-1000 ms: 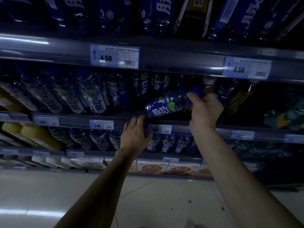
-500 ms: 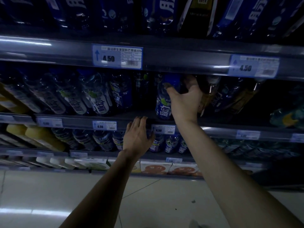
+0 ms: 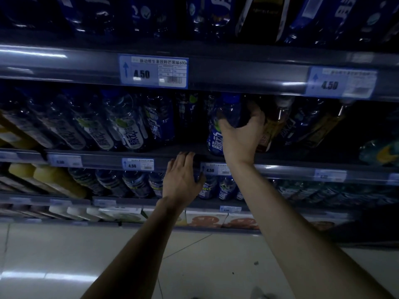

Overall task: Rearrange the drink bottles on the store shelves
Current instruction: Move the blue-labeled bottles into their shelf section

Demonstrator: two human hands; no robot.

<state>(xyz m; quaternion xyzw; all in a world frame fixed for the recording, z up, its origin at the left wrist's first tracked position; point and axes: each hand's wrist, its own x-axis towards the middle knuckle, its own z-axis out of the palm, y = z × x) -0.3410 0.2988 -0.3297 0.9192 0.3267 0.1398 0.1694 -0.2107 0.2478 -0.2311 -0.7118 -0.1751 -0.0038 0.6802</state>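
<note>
A blue-labelled drink bottle [image 3: 216, 139] stands upright on the middle shelf [image 3: 164, 150], and my right hand [image 3: 240, 139] is wrapped around its upper body. My left hand [image 3: 182, 179] rests with fingers apart on the front rail of that shelf, just left of the bottle and below it, holding nothing. A dark gap lies on the shelf between this bottle and the row of similar blue bottles [image 3: 159, 124] to the left. An amber-coloured bottle [image 3: 274, 124] stands right behind my right hand.
Price tags [image 3: 153, 71] marked 4.50 hang on the shelf rails. Large blue bottles [image 3: 216, 16] fill the top shelf. Yellow bottles [image 3: 54, 180] and more blue ones sit on the shelf below, cartons [image 3: 207, 219] on the lowest. A pale tiled floor [image 3: 64, 255] lies underneath.
My right hand swung the blue bottle from lying tilted to standing upright and brought it leftwards onto the middle shelf. My left hand stayed on the shelf rail.
</note>
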